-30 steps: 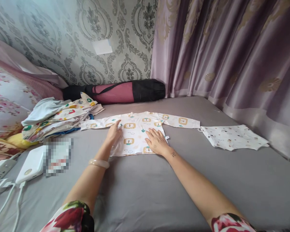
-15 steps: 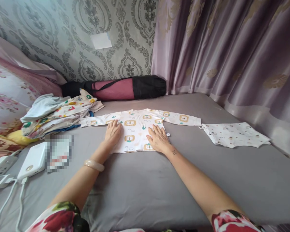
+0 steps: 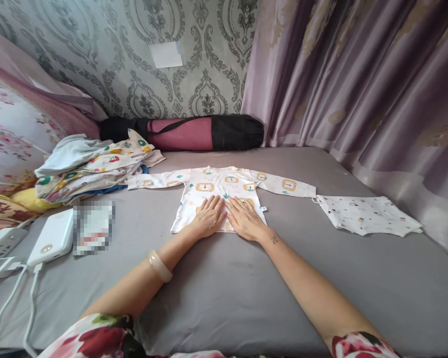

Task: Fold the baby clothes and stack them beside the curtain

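A small white long-sleeved shirt (image 3: 194,199) with a yellow lion print lies spread on the grey bed sheet (image 3: 224,283), both sleeves stretched out sideways. My left hand (image 3: 209,216) rests flat on the lower middle of the shirt, fingers extended. Beside it, almost touching, my right hand (image 3: 245,219) also lies flat on the cloth with fingers slightly apart. Both palms face down and cover part of the lower front print. To the right of the shirt's right-hand cuff is a folded white printed garment (image 3: 369,215).
A pile of children's clothes (image 3: 97,166) sits at the back left. Along the wall lies a pink and black rolled bag (image 3: 182,133). On the left are a white power bank (image 3: 52,236), a power strip (image 3: 3,243), cables and a blurred packet (image 3: 93,227). Purple curtains (image 3: 343,74) hang at right.
My left hand has moved right from the shirt's left edge to its middle, next to my right hand. My right hand stays on the shirt, and the camera view has shifted slightly.
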Motion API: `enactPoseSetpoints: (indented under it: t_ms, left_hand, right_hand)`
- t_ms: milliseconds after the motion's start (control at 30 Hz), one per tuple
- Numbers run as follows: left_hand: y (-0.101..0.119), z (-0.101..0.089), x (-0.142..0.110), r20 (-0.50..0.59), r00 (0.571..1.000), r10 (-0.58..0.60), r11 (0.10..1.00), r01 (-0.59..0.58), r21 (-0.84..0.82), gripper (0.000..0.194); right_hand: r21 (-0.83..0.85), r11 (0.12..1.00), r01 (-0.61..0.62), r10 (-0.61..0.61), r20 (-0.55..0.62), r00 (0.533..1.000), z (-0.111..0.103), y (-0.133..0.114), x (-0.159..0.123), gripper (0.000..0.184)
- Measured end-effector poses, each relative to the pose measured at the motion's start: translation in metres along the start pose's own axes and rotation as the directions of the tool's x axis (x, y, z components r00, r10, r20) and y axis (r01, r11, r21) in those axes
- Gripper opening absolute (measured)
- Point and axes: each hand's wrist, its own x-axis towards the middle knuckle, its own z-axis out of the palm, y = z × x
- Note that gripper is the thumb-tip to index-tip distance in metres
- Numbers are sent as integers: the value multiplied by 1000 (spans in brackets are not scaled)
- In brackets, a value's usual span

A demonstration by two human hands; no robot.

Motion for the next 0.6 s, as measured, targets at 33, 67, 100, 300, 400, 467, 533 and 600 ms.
enactPoseSetpoints:
  t_ms: [33, 67, 100, 300, 400, 467, 533, 600]
  left_hand:
    - [-4, -2, 1, 3, 999, -40, 999, 40, 15, 58]
    - [-10, -4, 3, 1, 996, -84, 996, 84, 29, 60]
    - [-16, -6, 5, -8, 992, -124, 991, 125, 40, 61]
    - [-39, -16, 25, -85, 959, -270, 959, 275, 66, 62]
    - [-27, -16, 35, -95, 923, -372, 924, 378, 57, 62]
    - [-18, -13, 38, -126, 898, -422, 901, 431, 52, 64]
    - [-12, -8, 37, -146, 889, -433, 895, 444, 51, 65]
    - [-10, -4, 33, -139, 897, -419, 902, 429, 54, 66]
  right_hand:
    - [-6, 999, -39, 39, 0, 999, 0, 1, 1, 58]
    - [-13, 997, -82, 82, 1, 997, 0, 1, 2, 58]
    - [-21, 992, -125, 125, 2, 992, 0, 1, 3, 59]
    - [-52, 972, -229, 232, 43, 972, 0, 2, 23, 61]
    - [-73, 970, -234, 237, 35, 971, 1, 4, 43, 60]
    - [-84, 967, -241, 243, 26, 970, 2, 7, 57, 60]
    - [-82, 962, -261, 264, 27, 964, 2, 11, 72, 61]
    - [-72, 952, -297, 299, 19, 954, 3, 16, 86, 61]
